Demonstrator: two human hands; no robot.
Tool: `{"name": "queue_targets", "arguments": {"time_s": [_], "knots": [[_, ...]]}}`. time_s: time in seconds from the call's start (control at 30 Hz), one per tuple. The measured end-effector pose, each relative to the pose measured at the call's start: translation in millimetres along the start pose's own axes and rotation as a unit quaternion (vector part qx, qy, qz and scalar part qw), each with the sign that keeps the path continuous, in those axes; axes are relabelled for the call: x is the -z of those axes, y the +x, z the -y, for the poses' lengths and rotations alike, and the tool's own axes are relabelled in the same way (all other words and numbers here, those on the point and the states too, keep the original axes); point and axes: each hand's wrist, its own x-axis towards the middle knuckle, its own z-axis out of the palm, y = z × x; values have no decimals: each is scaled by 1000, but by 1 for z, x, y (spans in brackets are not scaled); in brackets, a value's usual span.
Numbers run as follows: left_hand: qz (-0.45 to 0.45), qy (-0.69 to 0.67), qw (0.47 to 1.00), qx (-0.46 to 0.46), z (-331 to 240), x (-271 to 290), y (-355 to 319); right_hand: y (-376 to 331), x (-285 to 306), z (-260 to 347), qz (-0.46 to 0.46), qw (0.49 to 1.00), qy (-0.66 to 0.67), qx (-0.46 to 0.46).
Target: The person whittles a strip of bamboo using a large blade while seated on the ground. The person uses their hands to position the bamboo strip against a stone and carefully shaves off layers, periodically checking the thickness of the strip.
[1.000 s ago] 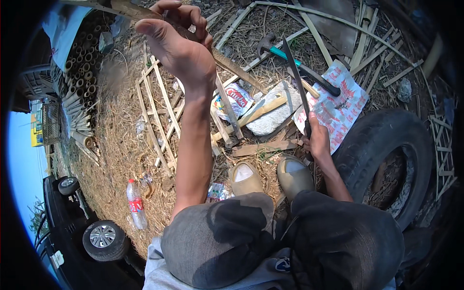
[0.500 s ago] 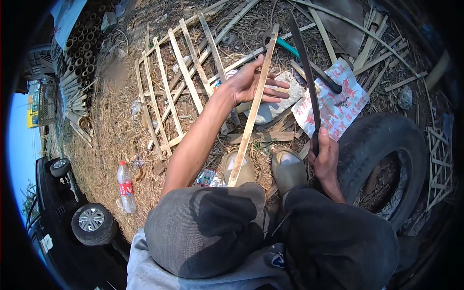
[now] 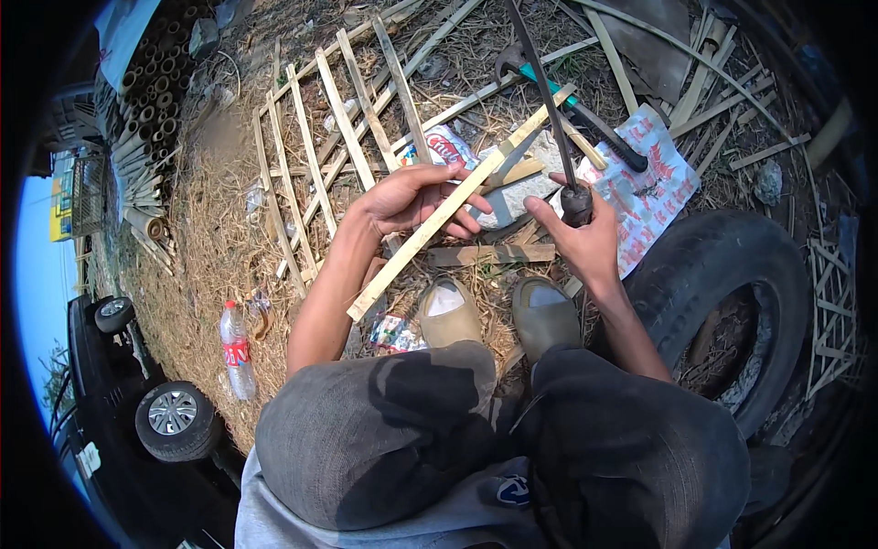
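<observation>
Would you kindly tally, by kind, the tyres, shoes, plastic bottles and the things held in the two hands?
Tyres: 1, the big tyre
Shoes: 2, left shoe, right shoe
Plastic bottles: 1, bottle
Held things: 2, bamboo strip in left hand, long dark blade in right hand
Total: 6

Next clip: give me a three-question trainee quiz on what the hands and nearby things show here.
1. True or false: the left hand holds a bamboo strip.
2. What does the right hand grip? A) plastic bottle B) long dark blade's handle C) tyre
3. Fill in: the big black ____ lies on the person's right side.

Key: 1 true; 2 B, the long dark blade; 3 tyre.
</observation>
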Motion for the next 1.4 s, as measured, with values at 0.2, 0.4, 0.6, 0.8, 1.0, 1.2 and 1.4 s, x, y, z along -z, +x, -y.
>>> {"name": "queue_targets", "arguments": {"time_s": [0.2, 0.4, 0.6, 0.8, 1.0, 1.2, 1.4], "knots": [[-73, 47, 994, -62, -26, -26, -19, 75, -17, 0, 68, 989, -24, 129], [9, -27, 997, -74, -38, -36, -21, 100, -23, 24, 106, 989, -10, 99], [-242, 304, 816, -427, -63, -59, -39, 128, 5, 56, 111, 979, -101, 136], [-208, 250, 752, -574, -92, -102, -14, 142, 5, 82, 156, 970, -91, 160], [-386, 243, 587, -669, -80, -134, 20, 109, -9, 97, 78, 978, 48, 188], [-418, 285, 532, -679, -73, -155, 2, 34, 3, 104, 63, 956, 283, -46], [-392, 271, 581, -659, -87, -165, 4, -21, 6, 73, 65, 964, 251, -56]]}}
